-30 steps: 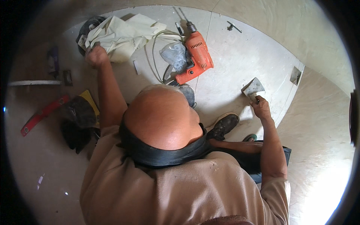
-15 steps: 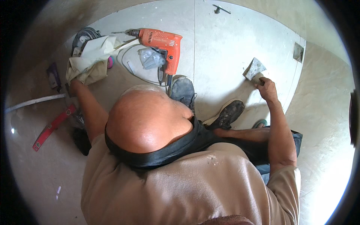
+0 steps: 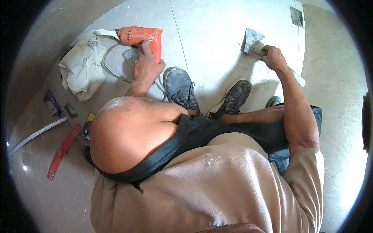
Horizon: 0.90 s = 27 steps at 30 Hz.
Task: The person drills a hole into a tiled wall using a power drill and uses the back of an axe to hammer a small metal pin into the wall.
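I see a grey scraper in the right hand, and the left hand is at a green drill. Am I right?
Not quite: the drill is orange, not green, as the head view shows. The left hand is indeed at it, and the right hand holds the grey scraper.

The drill [image 3: 136, 35] is orange, the cloth [image 3: 81, 69] cream with dark print. The scraper [image 3: 254, 37] is speckled grey, the level [image 3: 64, 152] red.

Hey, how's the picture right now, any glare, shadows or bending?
Head view: glare washes out the lower right edge; head view: a soft shadow lies left of the right hand, which holds the scraper; head view: black corners, and the pale strip at left looks curved, probably fisheye distortion.
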Tool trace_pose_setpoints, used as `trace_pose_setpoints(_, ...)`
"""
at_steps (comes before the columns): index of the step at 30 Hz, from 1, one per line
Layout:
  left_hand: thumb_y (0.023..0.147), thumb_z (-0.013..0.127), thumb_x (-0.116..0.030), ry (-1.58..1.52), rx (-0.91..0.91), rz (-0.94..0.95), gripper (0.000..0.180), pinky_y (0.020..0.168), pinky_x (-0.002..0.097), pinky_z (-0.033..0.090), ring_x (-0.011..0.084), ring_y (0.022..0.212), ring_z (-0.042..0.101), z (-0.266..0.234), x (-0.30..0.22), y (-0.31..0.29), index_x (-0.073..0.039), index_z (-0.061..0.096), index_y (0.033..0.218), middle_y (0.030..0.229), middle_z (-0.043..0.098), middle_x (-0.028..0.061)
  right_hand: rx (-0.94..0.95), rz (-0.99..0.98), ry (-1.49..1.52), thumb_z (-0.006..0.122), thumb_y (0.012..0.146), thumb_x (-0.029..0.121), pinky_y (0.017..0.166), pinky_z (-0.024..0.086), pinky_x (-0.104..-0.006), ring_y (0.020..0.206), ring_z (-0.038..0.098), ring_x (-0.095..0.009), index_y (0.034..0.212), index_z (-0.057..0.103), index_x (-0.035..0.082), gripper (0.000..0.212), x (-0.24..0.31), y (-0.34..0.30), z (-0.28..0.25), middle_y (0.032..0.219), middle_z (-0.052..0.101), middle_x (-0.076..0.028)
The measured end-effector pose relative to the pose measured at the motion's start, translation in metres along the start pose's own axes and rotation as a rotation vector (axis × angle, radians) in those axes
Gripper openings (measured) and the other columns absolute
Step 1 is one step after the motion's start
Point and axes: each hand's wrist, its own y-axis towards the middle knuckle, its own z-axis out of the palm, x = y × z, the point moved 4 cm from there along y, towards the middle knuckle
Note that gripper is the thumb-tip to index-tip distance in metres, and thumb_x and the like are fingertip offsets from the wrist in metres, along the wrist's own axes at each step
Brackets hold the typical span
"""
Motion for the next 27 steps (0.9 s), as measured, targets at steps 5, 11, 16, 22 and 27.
trace_pose_setpoints(5,0.080,0.082,-0.017,-0.011,-0.003,0.090,0.076,0.097,0.0558,0.051,0.0466,0.113,0.065,-0.030,0.086,-0.020,-0.010,0.046,0.146,0.126,0.064,0.0221,0.016,0.041,0.001,0.078,0.085,0.018,0.103,0.054,-0.0447,0.115,0.070,-0.037,0.124,0.074,0.003,0.042,-0.018,0.007,-0.002,0.120,0.075,-0.022)
trace_pose_setpoints(11,0.076,0.088,-0.018,0.082,-0.206,0.077,0.072,0.108,0.0530,0.041,0.0375,0.117,0.063,-0.064,0.175,-0.030,-0.012,0.056,0.141,0.120,0.069,0.0146,0.049,0.008,0.069,0.081,0.085,0.017,0.106,0.053,-0.0412,0.116,0.071,-0.035,0.127,0.072,-0.002,0.047,-0.039,0.025,0.017,0.124,0.074,-0.023)
trace_pose_setpoints(16,0.078,0.083,-0.013,0.220,-0.248,-0.107,0.071,0.118,0.0589,0.032,0.0311,0.129,0.059,-0.061,0.211,-0.026,-0.009,0.054,0.143,0.124,0.070,0.0126,0.092,-0.036,0.003,0.081,0.085,0.017,0.105,0.053,-0.0414,0.116,0.071,-0.035,0.129,0.071,-0.004,0.049,-0.038,0.032,0.012,0.124,0.074,-0.024)
trace_pose_setpoints(22,0.082,0.071,-0.003,0.407,-0.642,0.147,0.047,0.104,0.0567,0.046,0.0429,0.118,0.063,-0.058,0.202,-0.035,-0.004,0.064,0.129,0.124,0.069,0.0183,0.006,-0.199,-0.051,0.079,0.088,0.026,0.103,0.053,-0.0438,0.112,0.070,-0.037,0.125,0.073,0.002,0.045,-0.021,0.040,-0.011,0.118,0.075,-0.021)
trace_pose_setpoints(27,0.080,0.070,-0.004,0.160,-0.408,0.364,0.043,0.102,0.0513,0.049,0.0414,0.120,0.060,-0.037,0.178,-0.041,-0.005,0.067,0.123,0.124,0.064,0.0193,-0.040,-0.446,-0.056,0.077,0.091,0.018,0.097,0.058,-0.0434,0.107,0.073,-0.034,0.127,0.069,-0.002,0.042,0.007,0.057,-0.035,0.116,0.075,-0.021)
